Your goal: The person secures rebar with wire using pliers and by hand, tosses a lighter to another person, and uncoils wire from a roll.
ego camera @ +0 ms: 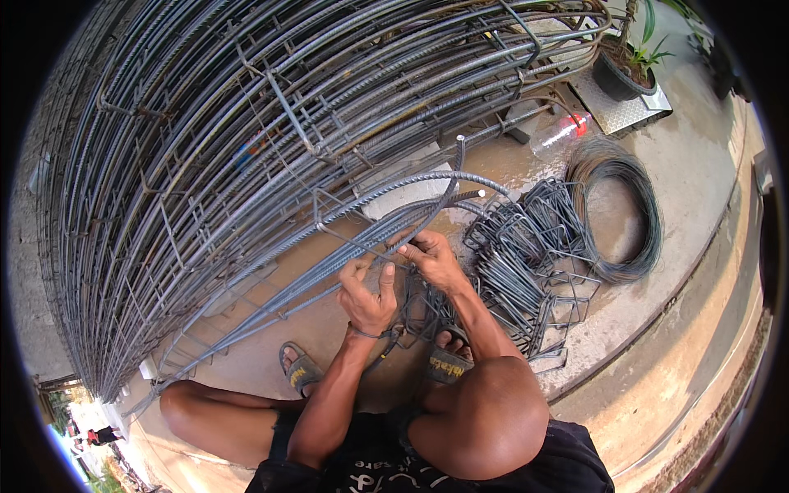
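Observation:
Before me, several ribbed steel bars [363, 243] run lengthwise, with hooked ends on the right. A thin stirrup bar [345, 239] crosses over them. My right hand [434, 262] has its thumb and fingers pinched around a steel bar near the bend. Just to its left is my left hand [370, 299], fingers curled against the bars and thumb raised apart. Whether the left fingers pinch anything, such as a wire, is hidden. A dark band with a tool-like piece [394, 336] hangs at the left wrist.
Stacked rebar cages [265, 105] fill the upper left. Bent stirrups [518, 271] pile up at right, beside a coil of tie wire [653, 215]. Also around are a concrete block [407, 191], a plastic bottle [558, 137] and a potted plant [622, 74]. My sandalled feet flank the wet floor.

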`<move>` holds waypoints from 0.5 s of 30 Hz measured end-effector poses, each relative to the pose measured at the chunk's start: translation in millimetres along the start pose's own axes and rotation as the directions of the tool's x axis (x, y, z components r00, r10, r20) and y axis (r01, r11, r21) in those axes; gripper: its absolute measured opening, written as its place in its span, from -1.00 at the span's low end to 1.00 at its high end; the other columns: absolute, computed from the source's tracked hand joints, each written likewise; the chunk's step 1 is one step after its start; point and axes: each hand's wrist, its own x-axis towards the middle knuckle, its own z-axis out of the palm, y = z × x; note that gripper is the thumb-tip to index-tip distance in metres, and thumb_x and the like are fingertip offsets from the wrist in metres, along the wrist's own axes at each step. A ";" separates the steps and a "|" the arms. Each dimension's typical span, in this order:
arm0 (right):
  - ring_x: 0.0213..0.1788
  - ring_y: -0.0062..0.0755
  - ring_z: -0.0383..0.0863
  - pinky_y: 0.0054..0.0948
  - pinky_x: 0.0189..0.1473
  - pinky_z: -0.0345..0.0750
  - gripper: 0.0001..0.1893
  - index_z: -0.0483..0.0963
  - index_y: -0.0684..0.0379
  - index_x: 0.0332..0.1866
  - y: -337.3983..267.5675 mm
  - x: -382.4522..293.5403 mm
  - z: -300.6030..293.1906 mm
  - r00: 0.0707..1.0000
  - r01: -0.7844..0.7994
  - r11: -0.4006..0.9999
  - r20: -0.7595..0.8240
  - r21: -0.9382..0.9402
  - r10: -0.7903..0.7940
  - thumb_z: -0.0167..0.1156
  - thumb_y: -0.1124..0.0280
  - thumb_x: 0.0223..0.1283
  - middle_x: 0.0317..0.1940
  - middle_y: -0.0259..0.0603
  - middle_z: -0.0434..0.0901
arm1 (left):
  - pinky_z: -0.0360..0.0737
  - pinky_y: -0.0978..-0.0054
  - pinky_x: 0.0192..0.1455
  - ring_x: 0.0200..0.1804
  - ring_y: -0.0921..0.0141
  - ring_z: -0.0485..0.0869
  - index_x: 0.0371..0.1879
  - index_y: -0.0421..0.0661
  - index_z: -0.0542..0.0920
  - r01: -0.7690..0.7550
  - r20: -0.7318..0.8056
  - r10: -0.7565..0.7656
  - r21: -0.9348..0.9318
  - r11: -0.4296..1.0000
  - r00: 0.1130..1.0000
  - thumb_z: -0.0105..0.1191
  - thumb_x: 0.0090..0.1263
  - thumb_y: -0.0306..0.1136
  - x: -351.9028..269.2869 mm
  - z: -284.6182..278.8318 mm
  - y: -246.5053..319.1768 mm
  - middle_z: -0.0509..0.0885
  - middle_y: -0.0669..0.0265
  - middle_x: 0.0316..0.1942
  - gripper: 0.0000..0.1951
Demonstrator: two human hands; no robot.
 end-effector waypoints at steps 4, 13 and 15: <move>-0.05 -0.51 0.57 -0.47 0.08 0.47 -0.86 0.64 0.30 -0.15 17.4 3.9 4.3 0.986 0.158 0.985 -0.041 -0.072 -0.161 0.17 0.66 0.29 -0.12 -0.28 0.66 | 0.61 0.26 -0.23 -0.22 0.10 0.72 0.17 -0.31 0.39 -0.202 -0.070 0.204 0.039 0.979 0.976 0.21 0.41 -0.19 5.6 7.1 -0.4 0.70 -0.05 -0.19 -0.48; -0.27 -0.63 0.54 -0.57 -0.21 0.50 -0.87 0.65 0.28 -0.12 11.7 6.1 3.0 0.995 0.096 0.993 -0.002 -0.067 -0.096 0.22 0.61 0.29 -0.30 -0.41 0.63 | 0.53 0.23 -0.08 -0.16 0.14 0.63 -0.10 -0.02 0.77 -0.035 0.158 0.034 0.002 0.999 0.987 0.25 0.34 -0.37 12.8 -8.4 9.4 0.68 0.19 -0.15 -0.81; -0.27 -0.62 0.54 -0.57 -0.20 0.50 -0.88 0.65 0.27 -0.12 10.6 2.7 3.1 0.998 0.065 0.996 -0.010 -0.061 -0.066 0.23 0.58 0.29 -0.30 -0.40 0.64 | 0.53 0.25 -0.06 -0.12 0.16 0.62 -0.11 -0.01 0.78 -0.003 0.174 0.009 -0.030 1.000 0.985 0.28 0.30 -0.39 9.4 -12.7 9.7 0.67 0.18 -0.14 -0.80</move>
